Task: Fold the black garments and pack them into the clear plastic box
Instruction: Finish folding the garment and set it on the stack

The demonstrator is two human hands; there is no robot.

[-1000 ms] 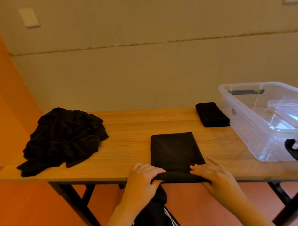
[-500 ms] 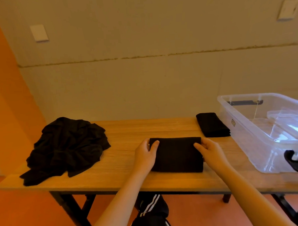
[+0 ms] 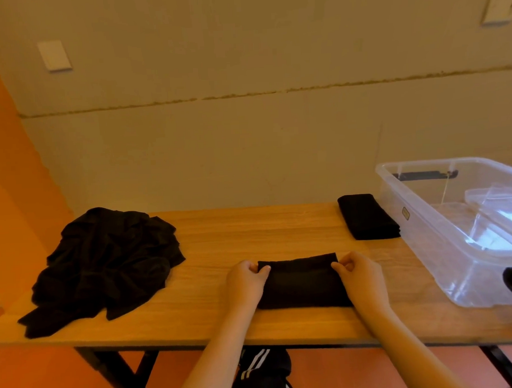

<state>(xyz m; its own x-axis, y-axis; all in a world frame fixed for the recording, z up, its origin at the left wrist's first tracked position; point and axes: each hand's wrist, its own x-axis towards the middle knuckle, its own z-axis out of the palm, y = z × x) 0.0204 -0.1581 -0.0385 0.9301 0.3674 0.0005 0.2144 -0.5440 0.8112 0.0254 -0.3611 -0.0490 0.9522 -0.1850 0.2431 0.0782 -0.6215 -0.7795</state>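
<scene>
At the near edge of a long wooden table (image 3: 221,233), a person's left hand (image 3: 247,283) and right hand (image 3: 359,277) each pinch a far corner of a flat, folded black cloth rectangle (image 3: 302,282), its long axis running left to right between them. The open clear plastic storage box (image 3: 444,235) stands to the right, nearer the right hand, with a second folded black bundle (image 3: 367,217) just beside its wall. A crumpled heap of unfolded black garments (image 3: 105,265) lies well apart to the left.
</scene>
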